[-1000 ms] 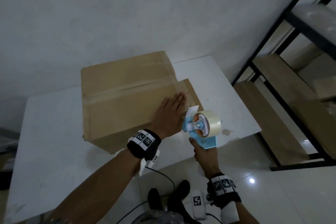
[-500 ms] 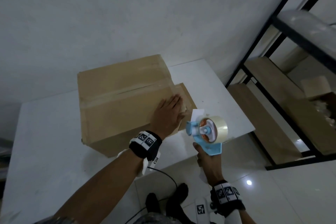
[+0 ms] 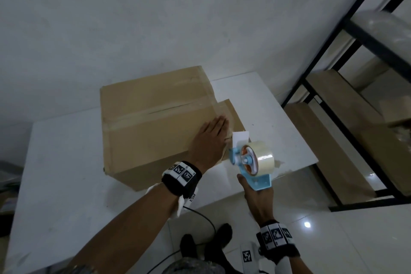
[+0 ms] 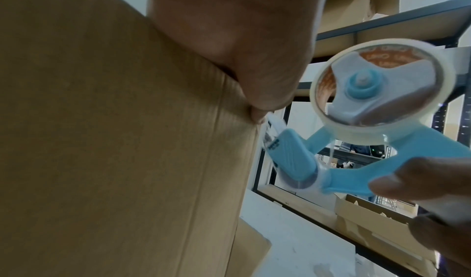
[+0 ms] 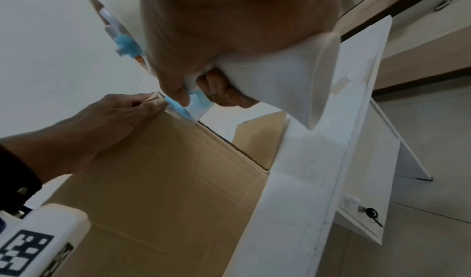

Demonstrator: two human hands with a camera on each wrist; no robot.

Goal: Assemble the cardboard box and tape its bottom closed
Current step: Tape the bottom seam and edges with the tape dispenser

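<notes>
A brown cardboard box [image 3: 155, 122] stands on the white table [image 3: 66, 173], with a tape strip [image 3: 155, 111] along its top seam. My left hand [image 3: 211, 138] lies flat on the box top at its right edge, fingers straight, pressing down. In the left wrist view the thumb [image 4: 254, 80] reaches the box [image 4: 114, 140] corner. My right hand [image 3: 258, 198] grips the handle of a blue tape dispenser [image 3: 251, 160] holding a clear roll. The dispenser [image 4: 356, 100] has its front end against the box's right edge, just beside the left fingers [image 5: 142, 102].
A cardboard flap [image 3: 233, 113] sticks out at the box's right side. A black metal rack [image 3: 367, 40] with flat cardboard sheets [image 3: 333, 118] stands to the right. My feet [image 3: 222, 236] and a cable [image 3: 206, 218] are on the tiled floor below the table's near edge.
Hardly anything moved. The left hand stays flat on the box top. The dispenser drifted slightly away from the box edge and has come back against it.
</notes>
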